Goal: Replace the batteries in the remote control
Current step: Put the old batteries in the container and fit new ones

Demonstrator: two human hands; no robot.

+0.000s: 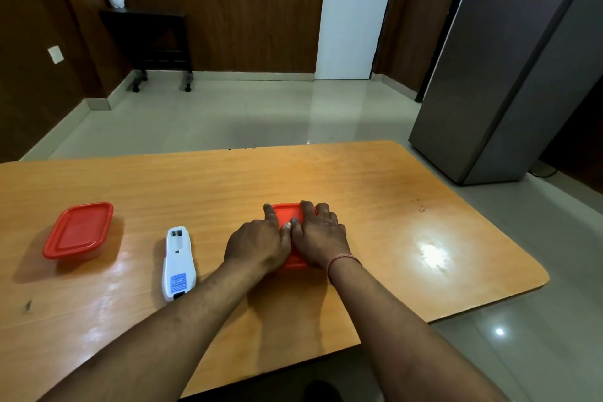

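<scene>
A white remote control (178, 263) lies face down on the wooden table (391, 206), its battery bay at the far end uncovered. To its right stands a small container with a red lid (288, 213). My left hand (259, 243) and my right hand (321, 237) both lie flat on that lid, fingers spread over it, thumbs touching. The hands hide most of the container. No loose batteries are visible.
A second red-lidded container (80, 229) sits at the table's left. Beyond the table are a tiled floor, a grey refrigerator (509, 75) at the right, a white door (355, 10) and a dark side table (146, 39) by the wall.
</scene>
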